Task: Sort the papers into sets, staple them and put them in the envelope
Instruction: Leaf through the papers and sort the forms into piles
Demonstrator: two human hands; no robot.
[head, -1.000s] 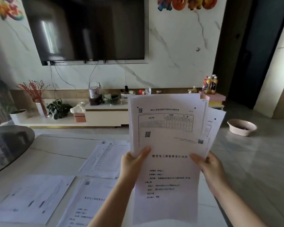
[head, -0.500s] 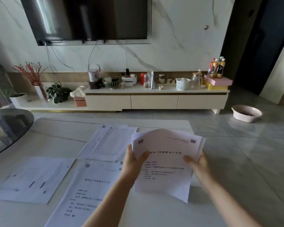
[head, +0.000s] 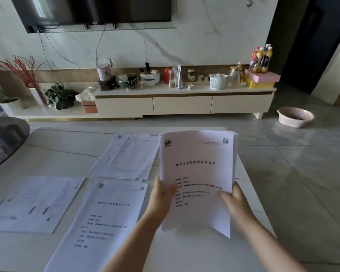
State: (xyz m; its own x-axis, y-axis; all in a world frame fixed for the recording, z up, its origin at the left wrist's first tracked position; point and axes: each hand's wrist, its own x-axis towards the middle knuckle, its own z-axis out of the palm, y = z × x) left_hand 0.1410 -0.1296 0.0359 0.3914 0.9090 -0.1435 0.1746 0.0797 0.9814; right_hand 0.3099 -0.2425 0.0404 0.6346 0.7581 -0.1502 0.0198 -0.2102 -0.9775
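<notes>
Papers (head: 196,173) that were fanned up at eye level a second ago now sit squared and lowered over the surface's (head: 57,160) right side, left hand (head: 162,195) and right hand (head: 235,199) pinching the near edges, so sorting onto the three laid-out piles looks set to continue.

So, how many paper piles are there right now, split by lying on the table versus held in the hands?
On the table: 3 — far pile, left pile, near pile
Held in both hands: 1 — stack, left hand, right hand
Total: 4
</notes>
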